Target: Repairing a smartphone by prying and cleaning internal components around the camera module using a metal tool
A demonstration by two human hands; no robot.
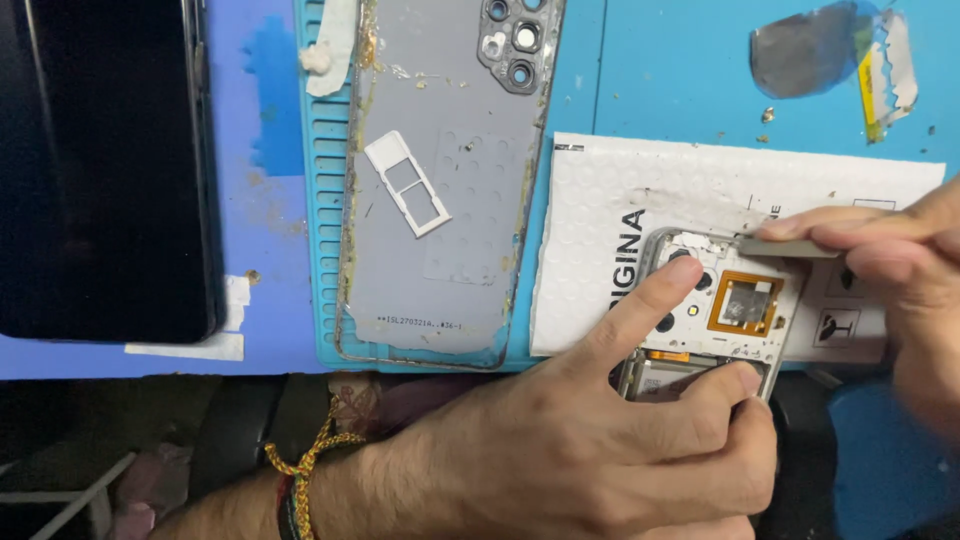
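An opened phone [720, 310] with its back off lies on a white padded envelope [640, 190]. A white inner cover and a gold-coloured square coil [746, 303] show inside it. My left hand [590, 430] holds the phone down, with the index fingertip on the white cover near the camera holes and the thumb on the lower edge. My right hand [890, 260] grips a thin flat pry tool [790, 245] whose tip sits at the phone's upper edge.
The removed grey back cover [440, 180] lies inside up on a blue ridged mat [320, 180], with a white card tray [408, 183] on it. A black screen panel [105, 170] rests at the left. Peeled grey film and tape scraps [830, 50] lie at the top right.
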